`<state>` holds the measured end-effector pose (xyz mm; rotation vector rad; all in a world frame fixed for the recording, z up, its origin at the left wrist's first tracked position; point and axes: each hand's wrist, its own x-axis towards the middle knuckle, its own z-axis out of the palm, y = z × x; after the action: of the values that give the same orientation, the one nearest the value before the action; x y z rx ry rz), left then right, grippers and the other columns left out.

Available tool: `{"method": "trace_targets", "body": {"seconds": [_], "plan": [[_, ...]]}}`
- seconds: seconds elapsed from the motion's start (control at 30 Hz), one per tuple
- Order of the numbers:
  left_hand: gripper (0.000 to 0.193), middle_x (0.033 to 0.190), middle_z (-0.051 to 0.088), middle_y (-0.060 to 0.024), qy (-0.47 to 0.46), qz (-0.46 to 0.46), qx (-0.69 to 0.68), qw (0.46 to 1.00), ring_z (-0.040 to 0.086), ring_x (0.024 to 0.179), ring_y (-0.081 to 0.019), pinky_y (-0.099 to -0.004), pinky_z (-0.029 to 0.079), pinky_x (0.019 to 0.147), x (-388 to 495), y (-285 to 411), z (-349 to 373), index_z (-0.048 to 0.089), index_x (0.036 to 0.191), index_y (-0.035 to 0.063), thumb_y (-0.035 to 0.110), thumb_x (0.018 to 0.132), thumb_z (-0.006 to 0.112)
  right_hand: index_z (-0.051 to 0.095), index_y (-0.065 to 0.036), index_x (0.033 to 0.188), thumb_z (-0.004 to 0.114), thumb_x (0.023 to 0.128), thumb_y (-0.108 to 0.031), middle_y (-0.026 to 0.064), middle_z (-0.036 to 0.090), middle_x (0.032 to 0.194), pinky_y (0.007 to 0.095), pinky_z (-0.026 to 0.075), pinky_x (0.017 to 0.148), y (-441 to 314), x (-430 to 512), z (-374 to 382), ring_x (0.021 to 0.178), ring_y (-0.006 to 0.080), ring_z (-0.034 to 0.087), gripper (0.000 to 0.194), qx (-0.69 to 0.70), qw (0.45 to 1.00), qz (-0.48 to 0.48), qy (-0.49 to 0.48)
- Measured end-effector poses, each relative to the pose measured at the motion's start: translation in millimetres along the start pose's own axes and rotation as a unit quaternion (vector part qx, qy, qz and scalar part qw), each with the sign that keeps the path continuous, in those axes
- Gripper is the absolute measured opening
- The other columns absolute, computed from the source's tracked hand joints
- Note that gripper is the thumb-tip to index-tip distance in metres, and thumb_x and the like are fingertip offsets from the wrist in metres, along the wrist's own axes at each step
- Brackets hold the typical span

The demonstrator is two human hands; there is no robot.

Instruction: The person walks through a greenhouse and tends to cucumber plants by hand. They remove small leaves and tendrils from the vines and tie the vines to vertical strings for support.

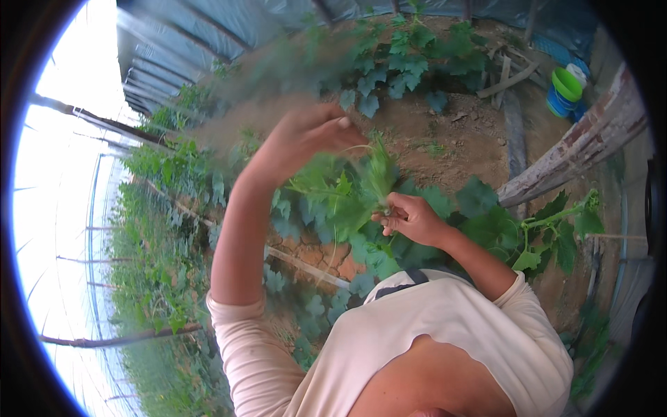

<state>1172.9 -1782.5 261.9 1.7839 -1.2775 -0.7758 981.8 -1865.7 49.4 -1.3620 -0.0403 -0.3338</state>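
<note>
My right hand [411, 216] grips the base of a bunch of green leafy shoots [379, 177] in front of my waist. The bunch is partly blurred, and its long thin tips point away from me. Above and to the left of it, my left hand [312, 133] is raised with its fingers bent toward the bunch. A thin pale strand [358, 148] shows between the left fingers and the shoots. Blur hides whether those fingers hold it. Broad-leaved vine plants [307, 208] grow beneath both hands.
A peeling wooden post [573, 138] leans at the right. Beyond it stand a green and blue bucket [565, 88] and some scrap wood [508, 78]. More leafy plants [411, 57] grow along the blue plastic sheeting [292, 18]. Wooden poles [122, 339] cross the left side.
</note>
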Motion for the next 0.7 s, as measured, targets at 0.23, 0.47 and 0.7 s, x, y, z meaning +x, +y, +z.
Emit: {"method": "trace_targets", "body": {"seconds": [0.23, 0.47, 0.7], "plan": [[0.015, 0.1, 0.067, -0.007, -0.085, 0.056, -0.112, 0.988, 0.06, 0.108, -0.0187, -0.0355, 0.047, 0.093, -45, -31, 40, 0.066, 0.096, 0.0007, 0.015, 0.092, 0.069, 0.055, -0.003, 0.114, 0.058, 0.101, -0.026, 0.0013, 0.061, 0.091, 0.0263, 0.05, 0.065, -10, 9, -18, 0.075, 0.009, 0.062, 0.027, 0.07, 0.997, 0.017, 0.014], [0.016, 0.106, 0.066, -0.0055, -0.024, 0.047, -0.149, 0.987, 0.059, 0.101, -0.0159, -0.0343, 0.046, 0.093, -37, -24, 45, 0.066, 0.105, -0.0003, 0.008, 0.091, 0.068, 0.055, -0.008, 0.114, 0.053, 0.102, -0.037, 0.0002, 0.061, 0.093, 0.0243, 0.047, 0.068, -7, 16, -16, 0.07, 0.0076, 0.054, 0.031, 0.219, 0.974, 0.046, -0.038], [0.023, 0.095, 0.062, -0.0002, 0.036, 0.061, -0.072, 0.995, 0.062, 0.092, -0.0125, -0.0287, 0.049, 0.085, -18, -23, 75, 0.063, 0.116, 0.0013, 0.007, 0.094, 0.063, 0.056, -0.009, 0.11, 0.053, 0.102, -0.035, -0.0021, 0.056, 0.089, 0.0237, 0.043, 0.062, -3, 16, -26, 0.065, 0.0062, 0.049, 0.028, 0.234, 0.966, 0.093, -0.065]]}}
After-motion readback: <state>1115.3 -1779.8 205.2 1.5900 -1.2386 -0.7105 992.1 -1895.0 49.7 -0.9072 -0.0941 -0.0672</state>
